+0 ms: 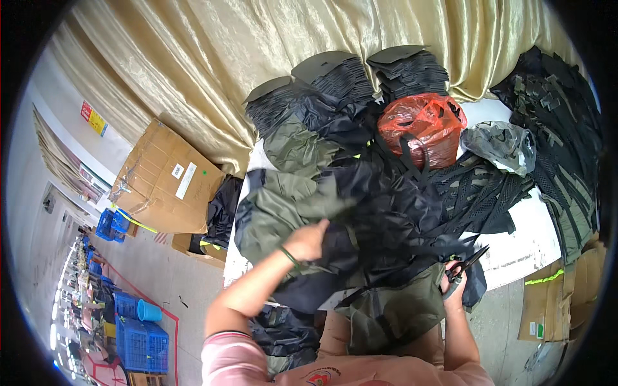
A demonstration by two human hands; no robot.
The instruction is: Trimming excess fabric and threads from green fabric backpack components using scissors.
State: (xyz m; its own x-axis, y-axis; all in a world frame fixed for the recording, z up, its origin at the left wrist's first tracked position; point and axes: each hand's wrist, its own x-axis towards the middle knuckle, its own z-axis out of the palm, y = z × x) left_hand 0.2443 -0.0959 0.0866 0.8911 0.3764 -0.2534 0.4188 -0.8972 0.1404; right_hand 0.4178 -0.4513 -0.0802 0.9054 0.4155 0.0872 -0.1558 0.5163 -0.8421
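Observation:
My left hand point(307, 242) is over the middle of the heap, its fingers closed at the edge of an olive and black fabric piece point(283, 206). Part of that cloth is smeared by motion just beyond the fingers. Black-handled scissors point(465, 265) are in my right hand point(454, 293), blades pointing up and to the right. Beside that hand, a sewn olive fabric piece with a dark strip point(402, 309) hangs over the near table edge above my lap. Black cloth and straps point(399, 212) lie between the two hands.
Stacks of dark panels point(335, 74) stand along the back by a gold curtain point(450, 32). A red plastic bag point(421, 128) and a clear plastic bag point(502, 147) sit farther right, near piled straps point(553, 128). Cardboard boxes point(164, 177) flank the white table point(528, 238).

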